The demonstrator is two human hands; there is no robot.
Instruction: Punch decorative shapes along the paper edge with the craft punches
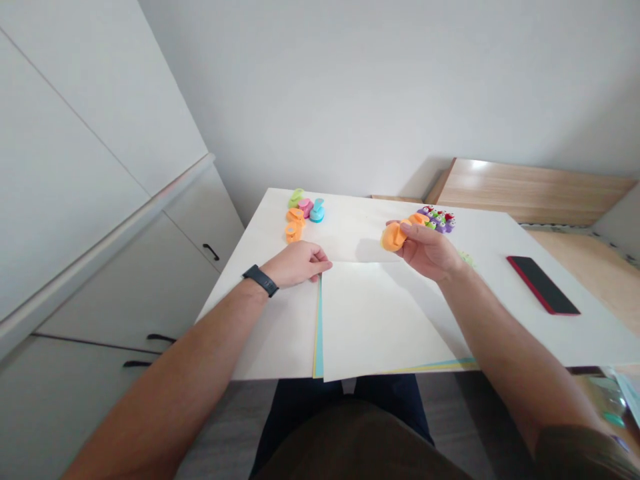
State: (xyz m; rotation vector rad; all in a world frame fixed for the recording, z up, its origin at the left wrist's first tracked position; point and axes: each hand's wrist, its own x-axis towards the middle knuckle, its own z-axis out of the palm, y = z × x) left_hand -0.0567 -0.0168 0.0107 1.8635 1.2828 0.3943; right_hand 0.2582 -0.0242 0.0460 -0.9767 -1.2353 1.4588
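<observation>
My right hand is closed around an orange paper punch, held just above the far edge of a stack of paper sheets on the white table. My left hand, with a black band on its wrist, rests on the table at the stack's far left corner, its fingers curled and the fingertips touching the top sheet's corner. The top sheet is pale cream; blue and yellow sheet edges show beneath it.
Several coloured punches sit at the table's far left, and a cluster of small purple, red and green punches at the far right. A red-edged phone lies to the right. White cabinets stand on the left, a wooden surface behind.
</observation>
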